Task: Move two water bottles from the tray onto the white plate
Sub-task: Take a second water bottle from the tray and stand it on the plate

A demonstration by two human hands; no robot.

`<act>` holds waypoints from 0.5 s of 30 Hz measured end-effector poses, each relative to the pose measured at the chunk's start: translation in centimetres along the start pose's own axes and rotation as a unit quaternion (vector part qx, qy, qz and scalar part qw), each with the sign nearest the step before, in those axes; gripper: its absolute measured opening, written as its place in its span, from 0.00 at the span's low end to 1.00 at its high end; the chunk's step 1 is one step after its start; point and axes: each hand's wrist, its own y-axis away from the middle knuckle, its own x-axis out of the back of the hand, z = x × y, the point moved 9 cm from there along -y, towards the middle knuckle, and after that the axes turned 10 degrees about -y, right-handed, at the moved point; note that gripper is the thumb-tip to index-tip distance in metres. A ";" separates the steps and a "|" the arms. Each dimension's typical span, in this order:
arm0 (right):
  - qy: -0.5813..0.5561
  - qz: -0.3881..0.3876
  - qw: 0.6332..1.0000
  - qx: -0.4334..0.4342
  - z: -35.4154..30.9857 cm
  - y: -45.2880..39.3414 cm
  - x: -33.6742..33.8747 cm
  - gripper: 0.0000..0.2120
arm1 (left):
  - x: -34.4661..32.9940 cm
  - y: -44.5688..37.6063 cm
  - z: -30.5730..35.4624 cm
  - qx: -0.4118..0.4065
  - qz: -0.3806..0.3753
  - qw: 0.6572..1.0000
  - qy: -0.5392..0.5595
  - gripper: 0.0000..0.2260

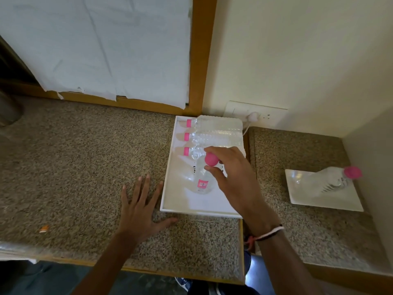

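A white tray point(170, 188) lies on the granite counter and holds three clear bottles with pink caps lying on their sides at its far end point(214, 136). A further clear bottle point(201, 179) stands upright in the tray's middle, and my right hand point(229, 173) is shut on its pink cap and neck from above. My left hand point(142, 209) rests flat with fingers spread on the counter just left of the tray. To the right, a white square plate point(319, 201) carries one upright pink-capped bottle point(338, 179).
A wall socket with a plug point(254, 116) sits behind the tray. A gap point(246, 188) separates the main counter from the right counter section with the plate. A small orange scrap point(43, 228) lies at the left front. A wall corner stands close right of the plate.
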 end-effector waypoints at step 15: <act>0.027 0.139 0.988 0.052 2.9 2.3 13.6 0.16 | 8.0 -2.0 6.8 0.008 0.085 0.996 -0.012 0.53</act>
